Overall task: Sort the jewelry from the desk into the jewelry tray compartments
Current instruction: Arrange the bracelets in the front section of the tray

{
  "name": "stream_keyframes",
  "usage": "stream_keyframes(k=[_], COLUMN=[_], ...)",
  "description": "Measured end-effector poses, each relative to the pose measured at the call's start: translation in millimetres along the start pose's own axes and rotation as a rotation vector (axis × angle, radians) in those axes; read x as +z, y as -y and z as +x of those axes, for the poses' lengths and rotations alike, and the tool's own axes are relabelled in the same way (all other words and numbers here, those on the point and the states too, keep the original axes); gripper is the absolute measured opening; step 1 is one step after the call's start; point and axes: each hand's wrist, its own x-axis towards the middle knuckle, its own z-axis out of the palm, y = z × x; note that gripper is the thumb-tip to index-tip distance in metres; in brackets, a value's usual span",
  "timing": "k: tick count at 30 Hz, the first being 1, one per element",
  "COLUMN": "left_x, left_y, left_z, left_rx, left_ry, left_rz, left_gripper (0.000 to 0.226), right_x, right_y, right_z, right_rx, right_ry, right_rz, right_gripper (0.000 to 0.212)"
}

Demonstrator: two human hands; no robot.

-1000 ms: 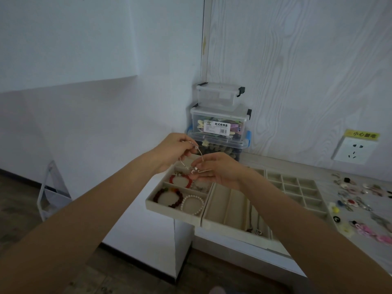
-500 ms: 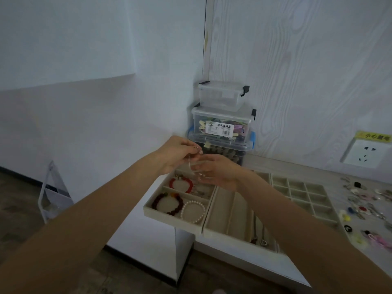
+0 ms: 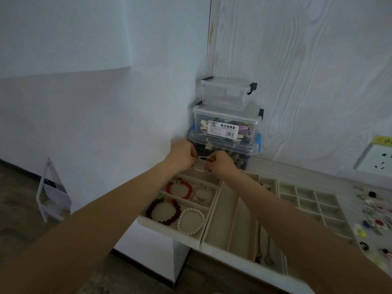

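Desk point(image 3: 297, 172) corner: left hand point(image 3: 182, 154), right hand point(image 3: 219, 163) pinch thin silver bangle point(image 3: 201, 164) above bracelet tray point(image 3: 169, 227); storage boxes point(image 3: 227, 124) behind.

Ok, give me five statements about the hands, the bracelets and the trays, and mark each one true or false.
1. Both the left hand and the right hand hold the thin silver bangle. True.
2. The white pearl bracelet lies loose on the desk. False: it lies in a front compartment of the bracelet tray.
3. The red bead bracelet sits in a compartment behind the dark bead bracelet. True.
4. The grid tray is packed with rings. False: its visible cells look empty.
5. The stacked plastic boxes stand at the desk's front edge. False: they stand against the wall.
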Motion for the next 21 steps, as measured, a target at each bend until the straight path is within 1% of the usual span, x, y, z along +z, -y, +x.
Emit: stream_keyframes(k=[3,5,9,12,15,16,18,21], left_x=[7,5,-4,-5,-1,0,-2,-5], left_y=[5,7,14,19,22,23,22,23], left_z=[0,-3,-8,-11,-15,-15,-17,-19], left_rx=[-0.006,0.036,0.117,0.162,0.217,0.244,0.291,0.307], left_ry=[0.067,0.096,0.074,0.205,0.345,0.35,0.301,0.241], left_rz=[0.13,0.14,0.158,0.257,0.437,0.5,0.606,0.691], left_gripper=[0.022,0.026,0.031,0.036,0.039,0.039,0.037,0.03], right_x=[2,0,-10,-13,-8,-6,-2,-2], right_y=[0,0,-4,-6,-2,0,2,4], right_z=[-1,-4,-7,-5,-7,-8,-9,-8], right_rx=[-0.069,-0.12,-0.184,-0.152,-0.164,-0.166,-0.167,-0.172], right_ry=[0.005,0.02,0.026,0.078,0.157,0.176,0.21,0.217], right_rz=[-0.152,-0.227,-0.352,-0.404,-0.482,-0.501,-0.513,-0.485], right_gripper=[0.025,0.029,0.031,0.03,0.033,0.034,0.034,0.036])
